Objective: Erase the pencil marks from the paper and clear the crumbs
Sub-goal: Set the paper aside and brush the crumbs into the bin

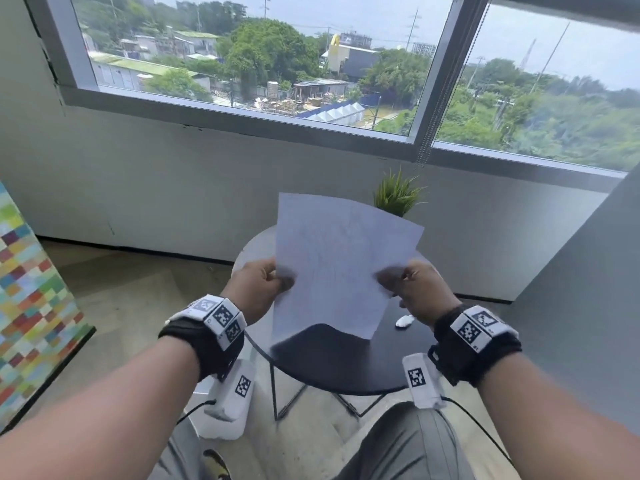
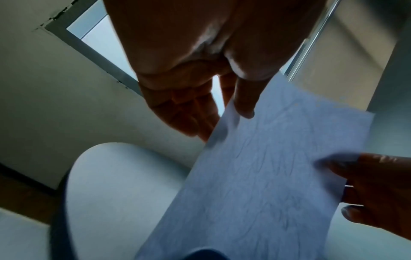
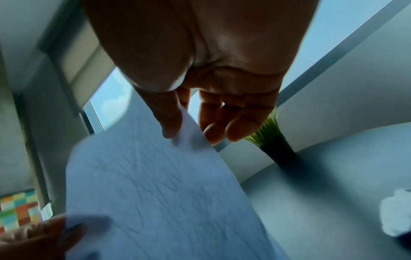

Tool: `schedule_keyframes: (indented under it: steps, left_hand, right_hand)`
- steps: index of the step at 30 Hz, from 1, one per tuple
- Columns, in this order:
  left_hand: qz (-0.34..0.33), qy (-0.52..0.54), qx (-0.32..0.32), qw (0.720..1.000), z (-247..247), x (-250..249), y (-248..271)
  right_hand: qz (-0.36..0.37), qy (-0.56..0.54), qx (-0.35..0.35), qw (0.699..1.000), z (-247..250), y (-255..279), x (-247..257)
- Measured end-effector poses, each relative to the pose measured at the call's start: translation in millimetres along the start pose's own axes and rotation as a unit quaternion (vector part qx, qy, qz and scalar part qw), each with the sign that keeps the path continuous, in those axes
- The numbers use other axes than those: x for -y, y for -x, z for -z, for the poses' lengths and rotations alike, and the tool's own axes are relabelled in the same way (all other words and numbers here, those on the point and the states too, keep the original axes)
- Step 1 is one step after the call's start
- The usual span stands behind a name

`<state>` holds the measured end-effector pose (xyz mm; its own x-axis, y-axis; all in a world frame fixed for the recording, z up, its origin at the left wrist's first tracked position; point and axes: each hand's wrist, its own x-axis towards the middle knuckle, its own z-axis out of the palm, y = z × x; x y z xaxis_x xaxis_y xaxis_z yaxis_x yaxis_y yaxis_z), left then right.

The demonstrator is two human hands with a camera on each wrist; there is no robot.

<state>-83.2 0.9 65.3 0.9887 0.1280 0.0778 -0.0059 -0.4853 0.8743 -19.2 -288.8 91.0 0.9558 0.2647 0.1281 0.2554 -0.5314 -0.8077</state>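
Observation:
A white sheet of paper (image 1: 341, 265) with faint pencil lines is held up, tilted, above the round dark table (image 1: 346, 368). My left hand (image 1: 266, 280) pinches its left edge with the thumb on top. My right hand (image 1: 410, 285) pinches its right edge the same way. The left wrist view shows the paper (image 2: 266, 176) under my left hand's thumb (image 2: 244, 102), with the right hand's fingers (image 2: 373, 184) at its far edge. From the right wrist, the paper (image 3: 155, 193) shows thin pencil strokes. A small white eraser (image 1: 404, 321) lies on the table by my right hand.
A small potted green plant (image 1: 396, 195) stands at the table's far edge behind the paper. A wall and wide window rise beyond it. A colourful checkered panel (image 1: 31, 306) stands at the left. My knees are under the table's near edge.

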Motion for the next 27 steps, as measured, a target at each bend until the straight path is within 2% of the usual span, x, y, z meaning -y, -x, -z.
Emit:
schedule_keyframes:
  steps: [3, 6, 9, 11, 13, 15, 16, 18, 20, 22, 24, 26, 27]
  left_hand:
    - [0.02, -0.031, 0.0, 0.999, 1, 3, -2]
    - [0.039, -0.058, -0.01, 0.998, 5, 5, -8]
    - [0.037, -0.05, -0.02, 0.998, 10, 5, -15]
    - [0.027, -0.058, -0.053, 0.997, 11, 0, -18]
    - [0.005, -0.089, -0.117, 0.989, 7, -3, -17]
    - [-0.056, -0.133, -0.154, 0.977, -1, -7, -10]
    - [-0.098, -0.167, -0.14, 0.971, -6, -7, -6]
    - [-0.147, -0.236, -0.049, 0.959, -17, -6, 3]
    - [-0.122, -0.295, 0.067, 0.945, -30, -3, 5]
    - [-0.072, -0.353, 0.151, 0.921, -43, 4, -3]
    - [-0.044, -0.375, 0.18, 0.908, -51, 11, -19]
    - [-0.023, -0.354, 0.164, 0.92, -54, 20, -42]
    - [-0.008, -0.34, 0.151, 0.928, -54, 22, -54]
  right_hand:
    - [-0.021, 0.019, -0.021, 0.999, 1, -2, -9]
    - [-0.038, 0.041, 0.006, 0.998, -1, 0, -5]
    - [-0.048, 0.04, -0.009, 0.998, -2, -3, -1]
    - [-0.062, -0.014, -0.024, 0.998, -2, -10, 0]
    - [-0.089, -0.074, -0.028, 0.993, -3, -16, 3]
    - [-0.132, -0.125, -0.027, 0.983, -7, -24, -1]
    - [-0.156, -0.148, -0.028, 0.976, -9, -28, -4]
    - [-0.204, -0.194, -0.038, 0.959, -16, -37, -13]
    - [-0.241, -0.238, -0.049, 0.94, -24, -45, -19]
    - [-0.264, -0.286, -0.048, 0.92, -32, -54, -22]
    - [-0.28, -0.328, -0.038, 0.901, -39, -64, -25]
    - [-0.293, -0.341, -0.022, 0.893, -44, -71, -29]
    - [-0.292, -0.322, -0.009, 0.901, -44, -75, -34]
